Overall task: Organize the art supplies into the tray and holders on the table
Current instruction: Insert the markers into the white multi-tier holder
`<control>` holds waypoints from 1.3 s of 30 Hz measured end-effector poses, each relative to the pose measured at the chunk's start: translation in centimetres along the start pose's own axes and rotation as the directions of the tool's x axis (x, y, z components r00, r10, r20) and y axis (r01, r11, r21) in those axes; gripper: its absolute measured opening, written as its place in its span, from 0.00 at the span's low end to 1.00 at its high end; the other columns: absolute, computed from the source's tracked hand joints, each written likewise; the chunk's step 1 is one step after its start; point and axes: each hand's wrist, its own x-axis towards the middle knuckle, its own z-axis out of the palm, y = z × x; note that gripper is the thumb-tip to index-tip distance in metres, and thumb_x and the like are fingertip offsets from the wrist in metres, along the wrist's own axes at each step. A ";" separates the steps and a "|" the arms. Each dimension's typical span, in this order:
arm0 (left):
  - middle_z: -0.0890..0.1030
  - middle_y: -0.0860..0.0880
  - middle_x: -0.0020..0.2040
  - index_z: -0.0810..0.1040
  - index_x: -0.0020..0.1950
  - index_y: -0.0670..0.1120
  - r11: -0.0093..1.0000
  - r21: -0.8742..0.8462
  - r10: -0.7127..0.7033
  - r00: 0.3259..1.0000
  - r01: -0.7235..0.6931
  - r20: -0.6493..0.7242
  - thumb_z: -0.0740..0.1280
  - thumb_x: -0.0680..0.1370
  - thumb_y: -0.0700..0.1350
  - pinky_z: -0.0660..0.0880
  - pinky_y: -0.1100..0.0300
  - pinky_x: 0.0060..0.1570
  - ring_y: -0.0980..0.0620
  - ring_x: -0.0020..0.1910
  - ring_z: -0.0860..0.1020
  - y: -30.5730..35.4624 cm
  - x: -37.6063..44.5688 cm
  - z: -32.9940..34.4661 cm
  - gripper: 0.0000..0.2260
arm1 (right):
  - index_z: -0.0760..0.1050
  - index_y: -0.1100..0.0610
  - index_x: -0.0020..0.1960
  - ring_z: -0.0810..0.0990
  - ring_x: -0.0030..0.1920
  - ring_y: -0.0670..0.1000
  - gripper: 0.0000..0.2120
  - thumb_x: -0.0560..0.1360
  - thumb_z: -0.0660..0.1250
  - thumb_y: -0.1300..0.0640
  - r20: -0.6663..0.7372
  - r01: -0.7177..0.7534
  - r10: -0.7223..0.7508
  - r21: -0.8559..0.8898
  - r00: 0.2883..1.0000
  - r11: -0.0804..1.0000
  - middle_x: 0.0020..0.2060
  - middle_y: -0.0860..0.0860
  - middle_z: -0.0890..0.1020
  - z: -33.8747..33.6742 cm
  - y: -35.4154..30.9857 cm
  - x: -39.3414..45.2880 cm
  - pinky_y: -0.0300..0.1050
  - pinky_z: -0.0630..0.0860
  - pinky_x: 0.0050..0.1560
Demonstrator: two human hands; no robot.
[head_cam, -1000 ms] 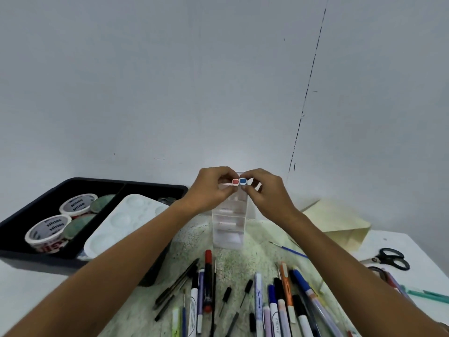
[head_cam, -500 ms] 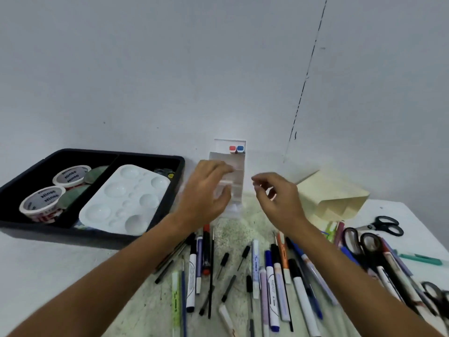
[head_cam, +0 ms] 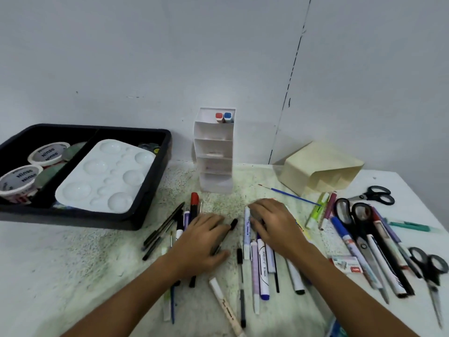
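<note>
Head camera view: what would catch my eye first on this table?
Probably the two hands, left and right, pressed down on a scatter of pens at the table's middle. Behind them stands a white holder with a red-capped and a blue-capped marker in its top slot. At far left, a black tray holds a white palette and tape rolls.

A white tiered holder [head_cam: 213, 156] is seen upright at the centre of the frame against the wall, with a red-capped and a blue-capped marker [head_cam: 223, 117] stood in its top compartment. At the left, a black tray [head_cam: 150, 190] is occupied by a white palette [head_cam: 104, 176] and tape rolls [head_cam: 20, 178]. Lower centre, the left hand [head_cam: 204, 242] and right hand [head_cam: 274, 227] are laid palm-down on scattered pens [head_cam: 261, 261] on the speckled surface [head_cam: 85, 263], with scissors [head_cam: 371, 195] spread at the right.
</note>
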 end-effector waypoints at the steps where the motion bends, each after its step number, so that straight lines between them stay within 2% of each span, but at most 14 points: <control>1: 0.79 0.47 0.62 0.77 0.64 0.46 1.000 -0.025 -0.015 0.999 0.014 -0.052 0.63 0.74 0.58 0.73 0.42 0.61 0.46 0.62 0.74 0.2 0.5 -0.3 0.24 | 0.80 0.58 0.52 0.79 0.49 0.55 0.11 0.75 0.62 0.54 -0.011 -0.020 0.021 0.025 1.000 0.999 0.47 0.52 0.82 -0.3 -0.1 -0.1 0.52 0.77 0.49; 3: 0.81 0.50 0.55 0.79 0.60 0.46 0.997 -0.070 -0.048 0.991 0.040 -0.123 0.62 0.74 0.56 0.75 0.45 0.53 0.49 0.56 0.76 0.8 2.2 -0.8 0.21 | 0.80 0.56 0.45 0.77 0.47 0.53 0.07 0.73 0.64 0.55 0.011 -0.060 0.060 0.064 0.998 0.996 0.43 0.50 0.80 -1.0 -0.6 -0.8 0.54 0.77 0.46; 6: 0.79 0.48 0.56 0.76 0.66 0.46 0.987 -0.113 -0.122 0.990 0.114 -0.070 0.57 0.75 0.60 0.72 0.45 0.56 0.48 0.57 0.74 1.8 5.2 -1.2 0.26 | 0.80 0.52 0.45 0.75 0.56 0.53 0.12 0.73 0.65 0.45 0.099 -0.069 0.066 0.024 0.993 0.997 0.51 0.50 0.81 -2.1 -1.7 -2.7 0.54 0.76 0.54; 8: 0.74 0.48 0.62 0.67 0.74 0.48 0.981 -0.033 -0.187 0.981 0.189 0.054 0.57 0.77 0.63 0.68 0.48 0.61 0.48 0.62 0.69 2.0 6.9 -0.9 0.30 | 0.81 0.50 0.52 0.71 0.66 0.58 0.25 0.70 0.60 0.33 0.210 -0.084 0.092 -0.046 0.973 0.995 0.60 0.51 0.78 -2.8 -2.6 -3.4 0.57 0.71 0.63; 11: 0.69 0.48 0.62 0.62 0.76 0.50 0.980 0.044 -0.200 0.967 0.195 0.161 0.59 0.78 0.64 0.64 0.53 0.58 0.50 0.61 0.66 1.8 7.7 0.0 0.31 | 0.73 0.48 0.68 0.50 0.77 0.60 0.39 0.66 0.52 0.26 0.413 -0.128 0.168 -0.123 0.895 0.984 0.75 0.53 0.62 -3.7 -3.7 -3.6 0.57 0.53 0.73; 14: 0.69 0.49 0.58 0.67 0.74 0.50 0.978 -0.040 -0.196 0.970 0.204 0.146 0.58 0.74 0.66 0.67 0.55 0.55 0.52 0.57 0.67 1.6 7.6 0.2 0.32 | 0.74 0.48 0.67 0.42 0.78 0.58 0.31 0.71 0.62 0.31 0.421 -0.174 0.209 -0.120 0.883 0.977 0.78 0.52 0.54 -4.3 -4.3 -3.3 0.56 0.45 0.75; 17: 0.70 0.50 0.57 0.72 0.69 0.50 0.947 -0.187 -0.233 0.959 0.262 0.161 0.70 0.73 0.61 0.69 0.56 0.57 0.53 0.58 0.68 1.4 7.8 -0.2 0.28 | 0.77 0.48 0.63 0.41 0.78 0.59 0.23 0.72 0.67 0.38 0.445 -0.242 0.258 -0.094 0.857 0.966 0.78 0.52 0.52 -4.4 -4.6 -2.9 0.57 0.44 0.75; 21: 0.77 0.50 0.52 0.75 0.55 0.50 0.842 -0.423 -0.298 0.943 0.334 0.150 0.79 0.67 0.50 0.73 0.61 0.49 0.53 0.52 0.75 1.2 8.2 -0.6 0.21 | 0.78 0.44 0.61 0.57 0.72 0.57 0.18 0.72 0.70 0.45 0.415 -0.321 0.304 -0.031 0.857 0.947 0.69 0.51 0.66 -4.6 -4.8 -2.3 0.54 0.58 0.69; 23: 0.81 0.49 0.46 0.76 0.51 0.49 0.723 -0.570 -0.391 0.912 0.389 0.126 0.80 0.66 0.43 0.71 0.65 0.38 0.58 0.40 0.78 1.5 8.1 -1.4 0.18 | 0.77 0.43 0.60 0.66 0.62 0.53 0.16 0.73 0.70 0.47 0.395 -0.356 0.332 -0.013 0.857 0.934 0.57 0.47 0.73 -5.1 -4.8 -1.7 0.52 0.64 0.61; 25: 0.82 0.46 0.41 0.75 0.49 0.47 0.624 -0.681 -0.449 0.889 0.382 0.087 0.79 0.66 0.37 0.71 0.65 0.34 0.61 0.31 0.76 1.9 7.9 -2.7 0.18 | 0.79 0.45 0.57 0.73 0.51 0.49 0.12 0.73 0.70 0.52 0.398 -0.418 0.346 0.110 0.850 0.902 0.43 0.43 0.77 -5.5 -4.7 -0.8 0.49 0.68 0.54; 27: 0.82 0.44 0.40 0.76 0.50 0.44 0.572 -0.746 -0.464 0.884 0.340 0.047 0.78 0.67 0.34 0.76 0.62 0.35 0.58 0.32 0.79 2.4 7.5 -4.8 0.17 | 0.79 0.51 0.57 0.77 0.41 0.47 0.13 0.72 0.71 0.60 0.425 -0.507 0.367 0.283 0.827 0.814 0.35 0.43 0.76 -5.9 -4.4 0.2 0.43 0.73 0.45; 32: 0.82 0.48 0.40 0.77 0.57 0.45 0.694 -0.695 -0.380 0.916 0.189 -0.131 0.79 0.66 0.36 0.80 0.62 0.39 0.54 0.37 0.82 3.9 6.6 -11.8 0.22 | 0.79 0.56 0.51 0.79 0.35 0.47 0.13 0.71 0.71 0.70 0.279 -0.463 0.376 0.636 0.884 0.617 0.35 0.51 0.80 -10.1 -4.6 4.9 0.38 0.74 0.38; 35: 0.81 0.51 0.39 0.80 0.52 0.46 0.769 -0.638 -0.307 0.902 0.046 -0.305 0.80 0.66 0.37 0.78 0.63 0.38 0.54 0.37 0.81 4.2 6.7 -16.9 0.18 | 0.81 0.54 0.47 0.80 0.34 0.44 0.13 0.70 0.71 0.71 0.081 -0.284 0.378 0.807 0.922 0.518 0.37 0.55 0.83 -14.7 -5.6 8.5 0.35 0.74 0.35; 39: 0.82 0.47 0.41 0.78 0.47 0.46 0.831 -0.546 -0.247 0.809 -0.106 -0.533 0.79 0.66 0.35 0.76 0.66 0.34 0.53 0.37 0.81 3.5 7.8 -23.5 0.15 | 0.80 0.55 0.47 0.80 0.40 0.49 0.13 0.70 0.70 0.71 -0.203 0.024 0.327 0.877 0.923 0.479 0.42 0.58 0.84 -20.2 -7.4 12.5 0.39 0.75 0.37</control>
